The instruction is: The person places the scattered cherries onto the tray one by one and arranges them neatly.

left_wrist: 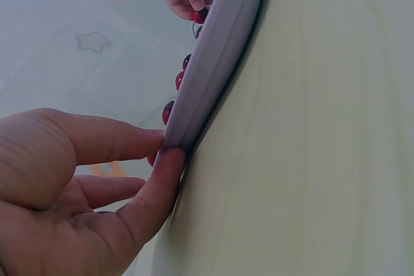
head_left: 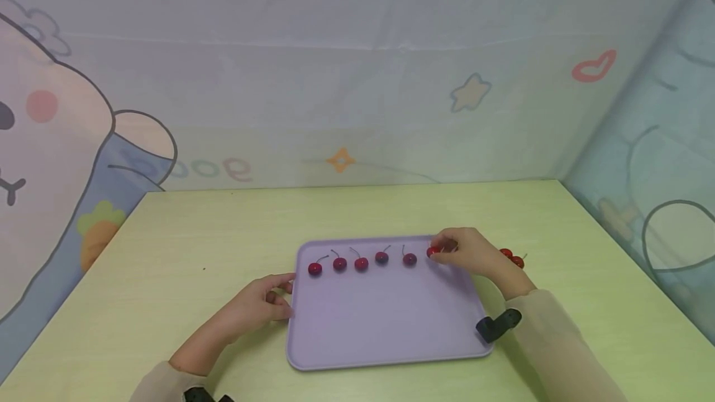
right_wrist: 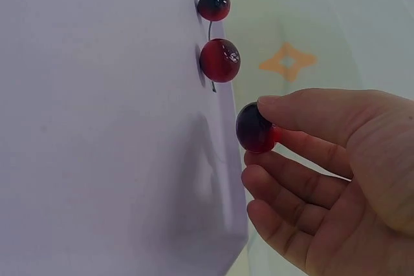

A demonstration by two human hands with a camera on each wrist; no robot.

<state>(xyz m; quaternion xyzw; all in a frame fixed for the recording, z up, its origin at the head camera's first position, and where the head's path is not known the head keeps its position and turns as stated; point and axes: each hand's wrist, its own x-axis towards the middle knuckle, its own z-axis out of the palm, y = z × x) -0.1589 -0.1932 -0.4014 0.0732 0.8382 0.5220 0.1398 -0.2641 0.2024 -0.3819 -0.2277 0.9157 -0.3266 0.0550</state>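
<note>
A light purple tray [head_left: 385, 321] lies on the table with a row of red cherries [head_left: 361, 263], most with thin stems, along its far side. My right hand [head_left: 469, 256] pinches a dark red cherry [right_wrist: 253, 130] between thumb and fingers, over the tray's far right corner. In the right wrist view, the other fingers bend loosely below it. At the tray's left edge, my left hand [head_left: 257, 303] touches the rim with fingertips [left_wrist: 169, 163] spread along it.
More cherries [head_left: 506, 253] lie on the pale green table [head_left: 223, 228] right of the tray, partly behind my right wrist. A printed cloth [head_left: 313, 92] hangs behind the table, and another stretch of it runs along the right side.
</note>
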